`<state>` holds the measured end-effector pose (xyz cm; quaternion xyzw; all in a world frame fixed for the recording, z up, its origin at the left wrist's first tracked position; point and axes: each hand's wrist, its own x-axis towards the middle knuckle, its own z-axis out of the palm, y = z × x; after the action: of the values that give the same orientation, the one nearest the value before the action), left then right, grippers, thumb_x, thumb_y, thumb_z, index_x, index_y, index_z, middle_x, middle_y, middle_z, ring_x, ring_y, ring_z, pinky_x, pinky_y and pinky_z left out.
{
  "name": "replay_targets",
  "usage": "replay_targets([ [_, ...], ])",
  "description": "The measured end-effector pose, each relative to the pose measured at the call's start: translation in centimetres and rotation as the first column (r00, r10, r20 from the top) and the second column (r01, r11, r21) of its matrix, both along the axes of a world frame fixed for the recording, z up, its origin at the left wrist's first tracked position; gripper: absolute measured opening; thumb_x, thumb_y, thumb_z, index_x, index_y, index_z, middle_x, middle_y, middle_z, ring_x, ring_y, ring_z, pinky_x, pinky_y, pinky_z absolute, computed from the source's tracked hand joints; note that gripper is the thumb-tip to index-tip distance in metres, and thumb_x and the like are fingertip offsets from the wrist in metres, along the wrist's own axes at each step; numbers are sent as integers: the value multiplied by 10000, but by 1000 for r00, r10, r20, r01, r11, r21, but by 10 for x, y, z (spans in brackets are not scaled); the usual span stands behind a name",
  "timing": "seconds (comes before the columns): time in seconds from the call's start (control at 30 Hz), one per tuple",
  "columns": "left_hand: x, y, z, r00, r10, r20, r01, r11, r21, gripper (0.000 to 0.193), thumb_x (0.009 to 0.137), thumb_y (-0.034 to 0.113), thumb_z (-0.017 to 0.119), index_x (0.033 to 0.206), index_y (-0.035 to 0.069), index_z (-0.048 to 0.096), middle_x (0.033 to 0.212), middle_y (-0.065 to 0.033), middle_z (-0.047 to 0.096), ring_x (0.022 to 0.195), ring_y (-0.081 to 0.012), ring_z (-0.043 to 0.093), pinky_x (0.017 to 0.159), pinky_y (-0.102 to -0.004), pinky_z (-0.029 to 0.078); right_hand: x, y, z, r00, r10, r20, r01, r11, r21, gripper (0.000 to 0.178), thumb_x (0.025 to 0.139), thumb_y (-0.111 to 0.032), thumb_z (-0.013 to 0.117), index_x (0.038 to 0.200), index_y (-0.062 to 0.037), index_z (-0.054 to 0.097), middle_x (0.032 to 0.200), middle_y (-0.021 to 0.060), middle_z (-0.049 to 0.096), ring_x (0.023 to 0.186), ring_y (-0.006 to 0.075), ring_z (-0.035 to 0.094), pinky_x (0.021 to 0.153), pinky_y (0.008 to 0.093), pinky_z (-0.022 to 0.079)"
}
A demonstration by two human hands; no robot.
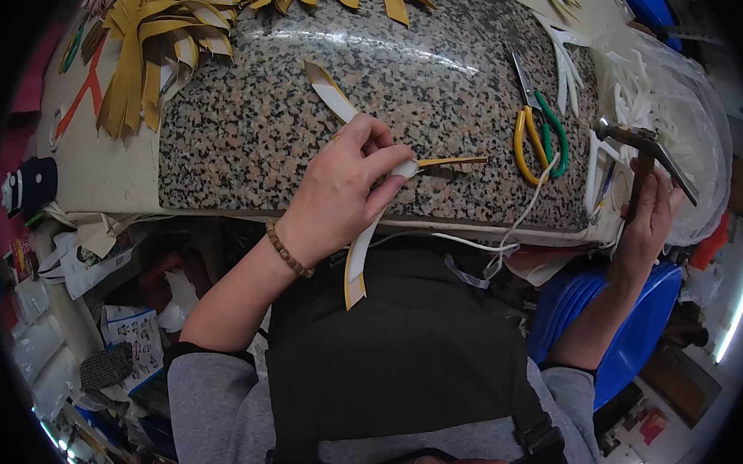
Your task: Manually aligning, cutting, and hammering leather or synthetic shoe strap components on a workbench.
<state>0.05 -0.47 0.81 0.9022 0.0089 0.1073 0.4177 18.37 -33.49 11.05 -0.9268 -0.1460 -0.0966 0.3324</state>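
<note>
My left hand [346, 187], with a beaded bracelet at the wrist, pinches a yellow and white strip [358, 270] near the front edge of the granite slab [258, 112]. One end of the strip hangs below the hand past the edge; another part sticks out beyond the knuckles, and a thin yellow piece points right from the fingertips. Off to the right, my right hand [654, 205] is wrapped round the wooden handle of a hammer [646, 149], its metal head raised above the table's right side. Scissors [540, 133] with one yellow and one green handle lie on the slab between the hands.
Bundles of yellow strips [144, 51] lie at the back left and along the far edge. A clear plastic bag [671, 78] of white strips stands at the right, with white strips [567, 62] beside it. A white cord [540, 196] crosses the front edge. Blue stacked plastic [570, 306] sits below right.
</note>
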Motion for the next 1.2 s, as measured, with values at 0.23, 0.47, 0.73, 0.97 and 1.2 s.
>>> replay_targets([
  [0.23, -4, -6, -15, 985, -5, 173, -14, 993, 113, 293, 860, 63, 804, 1146, 72, 742, 1113, -84, 594, 893, -223, 668, 775, -350, 577, -63, 76, -2, 920, 375, -113, -372, 927, 47, 163, 986, -63, 698, 1121, 23, 726, 816, 108, 729, 634, 143, 621, 600, 295, 493],
  [0.47, -2, -7, -15, 975, -8, 220, -25, 988, 149, 298, 832, 59, 825, 1119, 45, 747, 1109, -86, 603, 898, -226, 672, 771, -354, 580, -73, 127, -9, 770, 608, 196, -595, 794, -127, 254, 862, -12, 800, 1110, -14, 746, 900, 142, 725, 730, 307, 707, 633, 380, 538],
  [0.73, -2, -6, -12, 981, 44, 190, -52, 998, 38, 282, 821, 53, 830, 1088, 33, 742, 1088, -93, 610, 870, -222, 675, 779, -339, 589, -74, 124, -23, 737, 663, 131, -601, 732, -321, 378, 884, -48, 765, 1257, -100, 731, 836, 69, 643, 654, 261, 652, 564, 382, 501],
  [0.97, -5, -7, -10, 982, 135, 135, -130, 991, -44, 236, 811, 59, 844, 1011, 20, 725, 1086, -91, 634, 862, -225, 692, 770, -338, 592, -75, 132, -19, 732, 682, -12, -641, 682, -351, 355, 888, -67, 778, 1240, -96, 743, 889, 66, 695, 688, 249, 687, 575, 369, 521],
  [1.2, -5, -9, -10, 984, 75, 161, -80, 997, 23, 165, 815, 64, 843, 900, 22, 708, 1084, -87, 638, 869, -219, 698, 773, -341, 593, -78, 131, -32, 755, 655, 25, -621, 727, -291, 303, 879, -7, 763, 1177, -62, 744, 1015, 71, 758, 731, 269, 722, 619, 380, 550],
])
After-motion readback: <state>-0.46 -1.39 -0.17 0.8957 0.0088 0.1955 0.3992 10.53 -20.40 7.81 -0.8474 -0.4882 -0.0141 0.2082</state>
